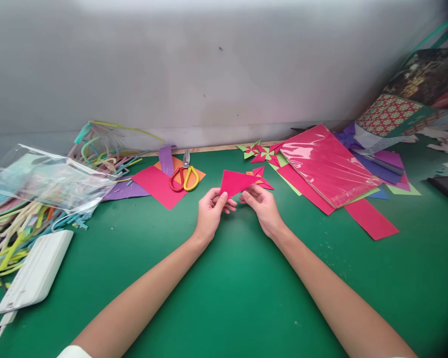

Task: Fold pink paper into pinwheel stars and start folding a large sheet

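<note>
A red paper triangle (234, 182) is held up over the green table in the middle of the view. My left hand (211, 211) pinches its lower left corner between thumb and fingers. At its right corner, my right hand (262, 206) has thumb and fingertips closed on the paper. Just behind the triangle lies a small folded red and orange paper piece (260, 178). To the left, scissors (184, 174) with red and yellow handles rest on a red paper square (160, 188) and orange paper. Folded red and green paper stars (267, 153) lie near the wall.
Red sheets in a clear packet (328, 166) lie at the right, beside purple, blue and green papers. At the left are a clear plastic pouch (48, 176), many coloured strips (18, 233) and a white box-like device (37, 271). A patterned bag (395, 114) stands at back right.
</note>
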Available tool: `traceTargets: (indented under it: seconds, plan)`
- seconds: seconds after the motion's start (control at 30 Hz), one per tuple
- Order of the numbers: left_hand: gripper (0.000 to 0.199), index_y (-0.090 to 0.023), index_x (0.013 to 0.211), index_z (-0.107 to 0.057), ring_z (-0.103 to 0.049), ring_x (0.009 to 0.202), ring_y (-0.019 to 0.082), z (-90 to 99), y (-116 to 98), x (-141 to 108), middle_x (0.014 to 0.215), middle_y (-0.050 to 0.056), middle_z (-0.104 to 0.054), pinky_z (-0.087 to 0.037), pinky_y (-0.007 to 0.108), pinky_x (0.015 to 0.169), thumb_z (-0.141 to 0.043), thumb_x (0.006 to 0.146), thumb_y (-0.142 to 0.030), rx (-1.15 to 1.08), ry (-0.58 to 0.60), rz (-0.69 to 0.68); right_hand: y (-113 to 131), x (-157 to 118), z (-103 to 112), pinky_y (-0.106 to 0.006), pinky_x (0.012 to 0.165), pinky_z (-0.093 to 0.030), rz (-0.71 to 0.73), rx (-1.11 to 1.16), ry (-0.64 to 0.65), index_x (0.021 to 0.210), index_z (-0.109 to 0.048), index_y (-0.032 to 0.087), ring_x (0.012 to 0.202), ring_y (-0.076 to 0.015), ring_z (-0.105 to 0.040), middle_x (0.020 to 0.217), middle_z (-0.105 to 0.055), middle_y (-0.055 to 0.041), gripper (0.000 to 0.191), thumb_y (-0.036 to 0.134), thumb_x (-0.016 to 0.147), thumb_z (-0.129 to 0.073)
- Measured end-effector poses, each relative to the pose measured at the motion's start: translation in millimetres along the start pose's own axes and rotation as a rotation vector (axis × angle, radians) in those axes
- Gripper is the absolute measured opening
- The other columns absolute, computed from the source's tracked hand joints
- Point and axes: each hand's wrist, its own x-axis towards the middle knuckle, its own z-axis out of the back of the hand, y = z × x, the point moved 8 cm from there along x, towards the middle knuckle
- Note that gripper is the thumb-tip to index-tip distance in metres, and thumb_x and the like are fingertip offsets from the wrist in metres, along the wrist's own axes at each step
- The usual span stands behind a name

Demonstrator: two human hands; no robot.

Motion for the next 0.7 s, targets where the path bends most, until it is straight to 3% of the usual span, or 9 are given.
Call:
traceTargets:
  seconds: [0.1,0.17,0.3,0.43,0.53,0.7]
  plan:
    - [0.034,-0.017,0.105,-0.067,-0.072,0.077,0.017,-11.8,-1,-5,0.086,0.006,-0.075,-0.055,0.026,0.07,-0.063,0.099,-0.05,0.138,0.122,-0.01,-4,-1,1,-0.036,0.081,-0.058,-0.018,0.008,-0.015,0.096,-0.077,0.019,0.082,-0.022,-0.071,0.092,-0.079,-0.0067,0.03,0.046,0.083,-0.082]
    - [0.036,-0.019,0.111,-0.066,-0.07,0.085,0.017,-8.7,-4,-5,0.097,0.007,-0.073,-0.055,0.026,0.071,-0.06,0.1,-0.053,0.169,0.081,-0.052,-4,0,4,-0.037,0.079,-0.059,-0.03,0.021,-0.007,0.101,-0.076,0.02,0.081,-0.0226,-0.072,0.095,-0.079,-0.0063,0.029,0.045,0.086,-0.078]
    - [0.039,-0.022,0.125,-0.059,-0.065,0.096,0.018,2.9,-8,-1,0.108,0.007,-0.066,-0.055,0.026,0.076,-0.065,0.097,-0.049,0.132,-0.033,-0.125,4,-1,-8,-0.038,0.083,-0.058,0.021,-0.229,0.239,0.106,-0.076,0.021,0.094,-0.0252,-0.072,0.109,-0.078,-0.0076,0.024,0.038,0.09,-0.071]
    - [0.031,-0.02,0.118,-0.064,-0.066,0.097,0.019,-0.3,-6,2,0.104,0.006,-0.069,-0.053,0.028,0.085,-0.071,0.094,-0.04,0.195,0.025,-0.126,15,-8,-22,-0.035,0.081,-0.056,0.126,-0.482,0.387,0.108,-0.077,0.021,0.1,-0.0245,-0.07,0.114,-0.075,-0.0087,0.021,0.031,0.095,-0.063]
    - [0.028,-0.021,0.116,-0.065,-0.066,0.091,0.018,0.5,-5,1,0.099,0.005,-0.07,-0.052,0.027,0.082,-0.071,0.094,-0.037,0.169,0.019,-0.119,12,-8,-21,-0.035,0.078,-0.057,0.085,-0.43,0.376,0.107,-0.073,0.022,0.091,-0.0229,-0.071,0.101,-0.077,-0.0058,0.018,0.033,0.094,-0.066]
    - [0.052,-0.028,0.143,-0.054,-0.06,0.078,0.016,2.8,-6,-2,0.086,0.0,-0.063,-0.049,0.024,0.073,-0.07,0.094,-0.033,0.124,-0.024,-0.109,9,2,-1,-0.031,0.067,-0.053,0.028,-0.295,0.204,0.105,-0.065,0.023,0.072,-0.0182,-0.069,0.08,-0.074,-0.0005,0.028,0.038,0.085,-0.079]
